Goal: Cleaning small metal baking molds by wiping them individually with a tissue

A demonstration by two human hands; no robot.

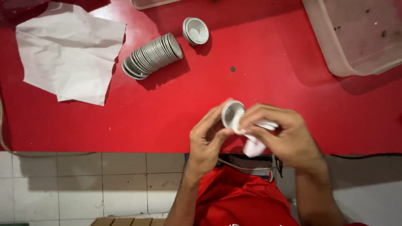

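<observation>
My left hand (207, 138) holds a small fluted metal tart mould (231, 113) by its rim, tilted on edge above the near edge of the red table (259, 67). My right hand (282, 132) grips a white cloth (255, 146) and presses it against the mould's inside. The two hands meet around the mould. A fallen stack of several similar moulds (153, 55) lies on its side farther back on the table. A short upright stack of moulds (196, 31) stands just right of it.
A crumpled white paper sheet (69, 52) lies at the back left. A pale plastic tub (356, 35) sits at the back right, and another container's edge (150, 3) shows at the top. Tiled floor lies below the table edge.
</observation>
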